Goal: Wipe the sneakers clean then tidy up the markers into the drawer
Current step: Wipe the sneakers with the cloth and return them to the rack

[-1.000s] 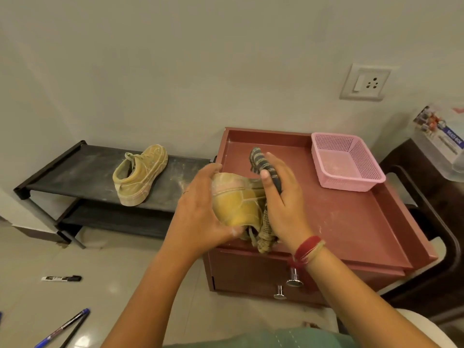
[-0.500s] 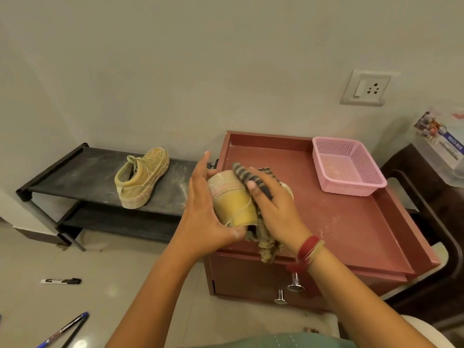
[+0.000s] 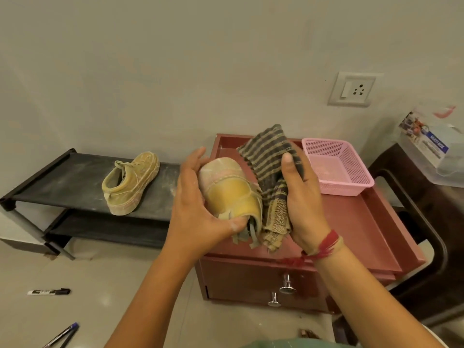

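Observation:
My left hand [image 3: 194, 209] grips a yellow sneaker [image 3: 232, 194] by its heel end, held above the front of the red drawer cabinet [image 3: 351, 222]. Dust whitens the sneaker's upper part. My right hand [image 3: 301, 194] holds a striped dark-and-tan cloth [image 3: 271, 169] against the sneaker's right side, and the cloth's top stands up above my fingers. A second dusty yellow sneaker [image 3: 130, 184] sits on the black shoe rack [image 3: 62, 182]. A black marker [image 3: 49, 291] and a blue pen [image 3: 61, 335] lie on the floor at the left.
A pink mesh basket [image 3: 336, 169] stands at the back right of the cabinet top. Two drawer knobs [image 3: 287, 283] show on the cabinet front. A dark chair [image 3: 426, 222] with a clear plastic box [image 3: 431, 149] is at the right. A wall socket [image 3: 354, 92] is above.
My right hand has lifted the cloth off the sneaker's top and moved it to the sneaker's right side. The sneaker has turned slightly in my left hand.

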